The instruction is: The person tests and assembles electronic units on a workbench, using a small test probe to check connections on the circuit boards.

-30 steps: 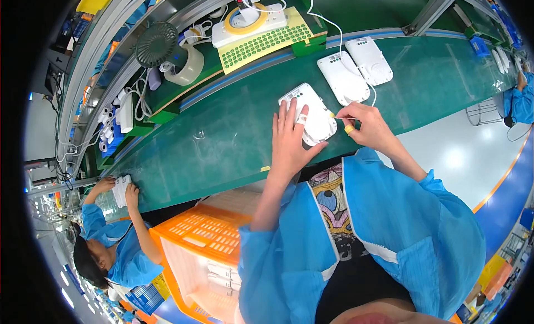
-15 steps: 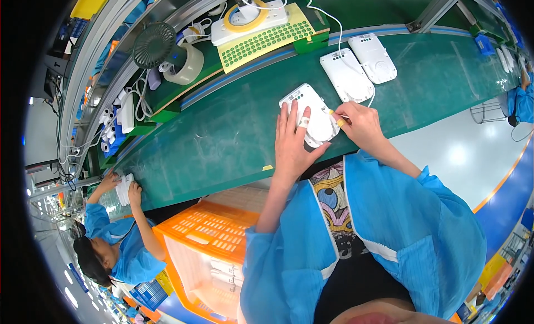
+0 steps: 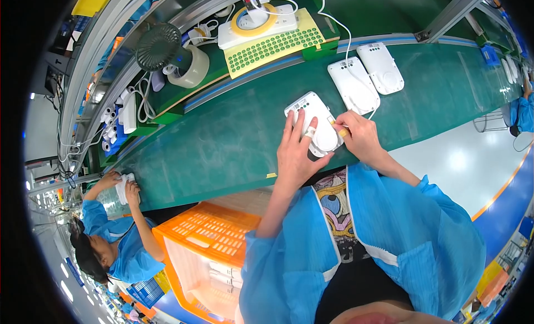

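Observation:
A flat white plastic device [image 3: 321,109], rounded at its lower end, lies on the green worktop in front of me. My left hand [image 3: 297,151] holds it down, fingers spread across its left side and thumb by the lower edge. At the device's right edge, my right hand [image 3: 360,136] is closed in a pinch; yellow wraps show on its fingers. A white cable [image 3: 349,40] drops from above, crosses a second white device [image 3: 350,82] and runs to my right hand. Its end is hidden by the fingers. Beside that lies a third white device [image 3: 382,68].
Along the back, a shelf carries a dark fan [image 3: 158,47], a tape roll [image 3: 192,67], a white power strip [image 3: 225,35] and a sheet of green stickers [image 3: 272,50]. An orange crate [image 3: 208,229] stands at the left front. Beyond it, a co-worker [image 3: 119,235] handles white parts.
The whole view has shifted slightly, with the worktop lower in the picture. Both hands keep nearly the same place on the device.

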The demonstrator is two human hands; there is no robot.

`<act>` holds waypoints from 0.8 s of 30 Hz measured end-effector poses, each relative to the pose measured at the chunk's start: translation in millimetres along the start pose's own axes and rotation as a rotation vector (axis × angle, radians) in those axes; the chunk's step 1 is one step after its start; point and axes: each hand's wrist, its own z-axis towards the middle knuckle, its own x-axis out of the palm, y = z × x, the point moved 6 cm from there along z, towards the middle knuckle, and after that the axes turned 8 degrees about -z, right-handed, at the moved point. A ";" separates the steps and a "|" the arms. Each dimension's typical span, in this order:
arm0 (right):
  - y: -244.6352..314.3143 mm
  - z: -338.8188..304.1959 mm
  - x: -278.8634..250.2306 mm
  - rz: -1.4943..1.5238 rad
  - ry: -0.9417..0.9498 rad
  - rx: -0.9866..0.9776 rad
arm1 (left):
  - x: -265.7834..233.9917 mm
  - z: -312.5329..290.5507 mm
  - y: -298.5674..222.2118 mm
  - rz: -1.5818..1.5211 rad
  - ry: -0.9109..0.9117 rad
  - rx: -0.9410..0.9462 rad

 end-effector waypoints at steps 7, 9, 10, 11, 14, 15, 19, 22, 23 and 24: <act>-3.9 6.3 -5.0 -0.013 0.076 -0.056 | -44.4 71.4 -2.3 -0.055 -0.102 0.157; -1.7 8.0 -5.0 -0.032 0.081 -0.077 | -56.9 107.7 -5.7 -0.112 -0.269 0.234; 3.5 9.4 -6.7 -0.067 0.071 -0.113 | -60.8 124.4 -4.7 -0.093 -0.323 0.242; 7.8 10.6 -9.3 -0.104 0.059 -0.147 | -62.8 140.0 -2.8 -0.077 -0.375 0.252; 21.0 10.8 -18.7 -0.173 -0.021 -0.252 | -56.4 175.0 4.4 0.030 -0.413 0.280; 22.5 10.4 -20.7 -0.171 -0.026 -0.259 | -55.2 178.6 8.3 0.036 -0.419 0.284; 22.1 2.0 -24.9 -0.218 -0.019 -0.262 | -46.3 188.2 7.5 0.148 -0.381 0.306; 18.0 -0.5 -22.2 -0.178 0.019 -0.203 | -43.6 188.2 3.8 0.190 -0.381 0.348; 17.2 -0.8 -20.9 -0.164 0.037 -0.188 | -42.8 187.5 2.4 0.212 -0.384 0.379; 16.8 -1.7 -20.0 -0.161 0.038 -0.187 | -42.0 187.3 2.8 0.214 -0.382 0.377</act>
